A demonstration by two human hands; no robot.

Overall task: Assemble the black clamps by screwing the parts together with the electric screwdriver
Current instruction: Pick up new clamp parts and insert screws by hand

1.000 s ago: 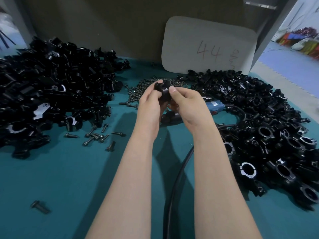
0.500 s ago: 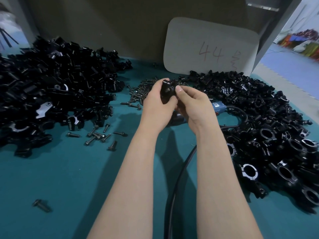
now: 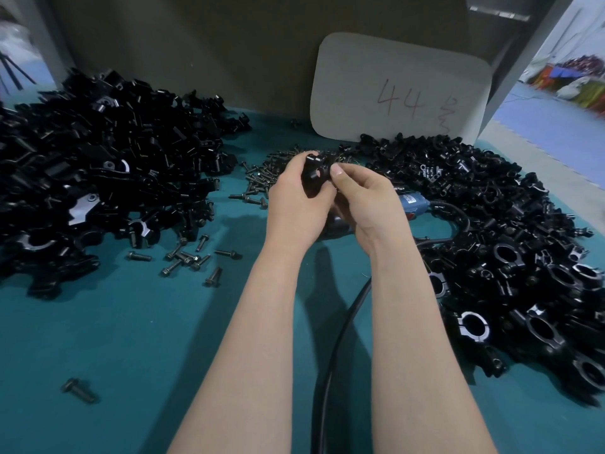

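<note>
Half the screwdriver (image 3: 413,202) behind right hand (image 3: 370,204)

1. Two long bare arms, the left forearm (image 3: 248,339) and the right forearm (image 3: 415,339), smooth and uncovered from the wrists down to the bottom edge of the view.
2. Bare left hand (image 3: 294,198), with a smooth back and soft round knuckles.
3. Bare right hand (image 3: 366,198), just as plain, with long thin fingers (image 3: 352,173).
4. Short, clean thumbnail (image 3: 337,172) on the right hand, cut close and left plain.
5. Thin wrists, with arms looking wider nearer the camera.
</note>
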